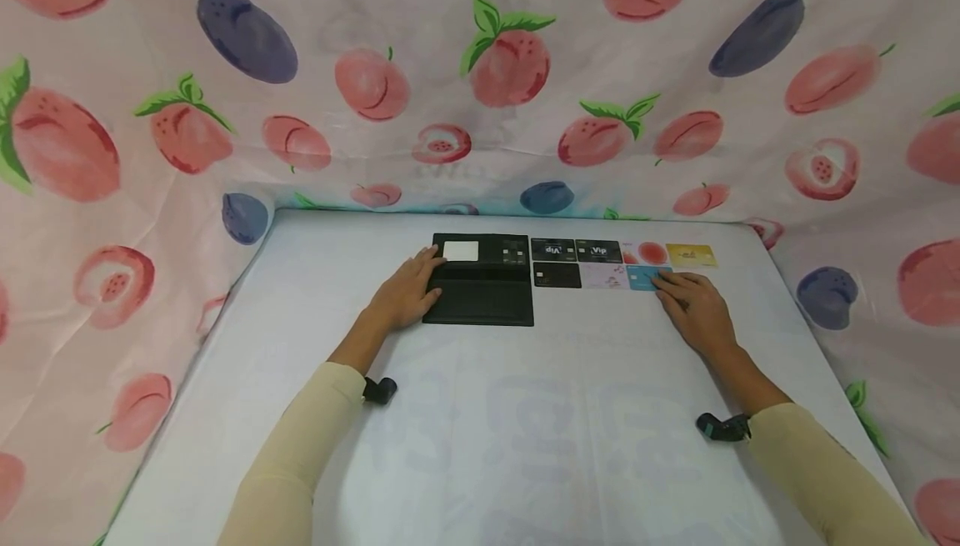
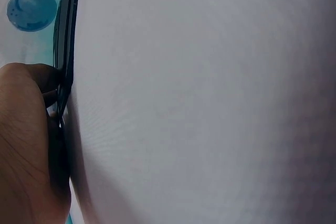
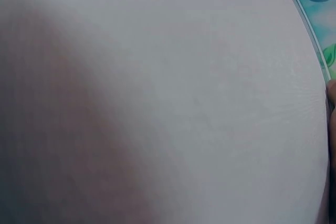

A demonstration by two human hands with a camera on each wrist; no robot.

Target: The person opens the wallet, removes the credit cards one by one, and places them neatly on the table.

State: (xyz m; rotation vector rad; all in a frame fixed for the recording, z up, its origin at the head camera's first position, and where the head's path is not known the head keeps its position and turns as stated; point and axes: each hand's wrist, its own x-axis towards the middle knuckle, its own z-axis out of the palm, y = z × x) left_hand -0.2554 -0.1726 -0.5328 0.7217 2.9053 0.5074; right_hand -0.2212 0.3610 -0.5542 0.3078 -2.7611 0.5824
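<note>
A black card wallet (image 1: pixel 480 303) lies spread flat on the white tabletop, with a white rectangle and small light marks on its upper half. My left hand (image 1: pixel 405 289) rests along its left edge, fingers on the upper half and thumb by the lower half. In the left wrist view that hand (image 2: pixel 23 140) is against the wallet's dark edge (image 2: pixel 67 30). My right hand (image 1: pixel 699 313) has thumb and fingertips at the right end of a blue card (image 1: pixel 640 278), partly covering it. Only a sliver of the right hand (image 3: pixel 333 129) shows in the right wrist view.
Beside the wallet, cards lie in two rows: two black VIP cards (image 1: pixel 553 250), a red-patterned card (image 1: pixel 649 253) and a gold card (image 1: pixel 692 255) above; a black card (image 1: pixel 557 276) and a pale pink card (image 1: pixel 604 277) below. Fruit-print cloth (image 1: pixel 450 71) surrounds the table.
</note>
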